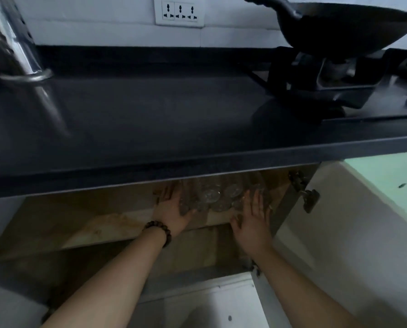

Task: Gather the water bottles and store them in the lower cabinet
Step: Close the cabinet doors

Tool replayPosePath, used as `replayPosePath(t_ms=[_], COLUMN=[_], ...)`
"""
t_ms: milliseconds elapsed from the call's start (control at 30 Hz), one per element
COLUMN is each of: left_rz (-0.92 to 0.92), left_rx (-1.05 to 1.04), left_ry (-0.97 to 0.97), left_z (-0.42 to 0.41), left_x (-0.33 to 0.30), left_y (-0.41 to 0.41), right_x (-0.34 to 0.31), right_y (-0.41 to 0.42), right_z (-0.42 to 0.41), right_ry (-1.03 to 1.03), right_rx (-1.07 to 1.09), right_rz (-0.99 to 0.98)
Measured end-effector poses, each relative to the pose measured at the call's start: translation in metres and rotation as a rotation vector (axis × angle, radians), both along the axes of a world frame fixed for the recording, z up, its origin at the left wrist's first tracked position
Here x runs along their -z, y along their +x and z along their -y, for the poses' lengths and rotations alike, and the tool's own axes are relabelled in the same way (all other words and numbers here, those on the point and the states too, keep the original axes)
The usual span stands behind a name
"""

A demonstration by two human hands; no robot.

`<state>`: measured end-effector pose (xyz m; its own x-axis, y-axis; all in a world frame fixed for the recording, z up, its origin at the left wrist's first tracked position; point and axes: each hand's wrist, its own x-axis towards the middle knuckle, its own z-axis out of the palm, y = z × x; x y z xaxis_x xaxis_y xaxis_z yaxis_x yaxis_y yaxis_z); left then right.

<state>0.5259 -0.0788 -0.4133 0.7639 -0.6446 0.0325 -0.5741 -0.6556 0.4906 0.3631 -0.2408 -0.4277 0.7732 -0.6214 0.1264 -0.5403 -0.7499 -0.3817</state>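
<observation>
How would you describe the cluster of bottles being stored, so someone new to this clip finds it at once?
Look below the dark countertop into the open lower cabinet. On its shelf, between the left hand and right hand, lies a cluster of clear bottles, their round ends facing out. Nothing else in the cabinet is transparent.

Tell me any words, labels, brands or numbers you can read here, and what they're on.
None can be read.
Wall socket: only plug holes, no lettering.
Water bottles in the lower cabinet: clear, blurred, no label visible.
Wok and stove: no legible marking.
</observation>
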Motion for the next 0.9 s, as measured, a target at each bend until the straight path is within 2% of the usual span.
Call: replayPosePath(t_ms=[67,167,333,500,700,900], left_rz=[-0.026,-0.053,-0.056,-0.108,-0.121,-0.12], left_rx=[-0.045,-0.046,-0.057,-0.101,-0.256,-0.399], left_ry=[-0.012,0.114,0.224,0.35,0.317,0.337], left_z=[-0.014,-0.041,-0.081,-0.14,-0.206,-0.275], left_x=[-0.011,-0.036,-0.113,-0.194,-0.273,-0.287], left_y=[-0.017,-0.051,-0.102,-0.151,-0.191,-0.215], right_x=[-0.015,-0.044,-0.118,-0.205,-0.283,-0.305], right_y=[-0.011,-0.031,-0.069,-0.117,-0.149,-0.155], right_z=[-0.009,-0.029,-0.064,-0.104,-0.131,-0.163], right_ry=[0.029,0.045,0.144,0.151,0.137,0.081], right_rx=[-0.014,-0.032,-0.106,-0.116,-0.167,-0.183], right_rz=[-0.047,-0.119,-0.272,-0.43,-0.447,-0.456])
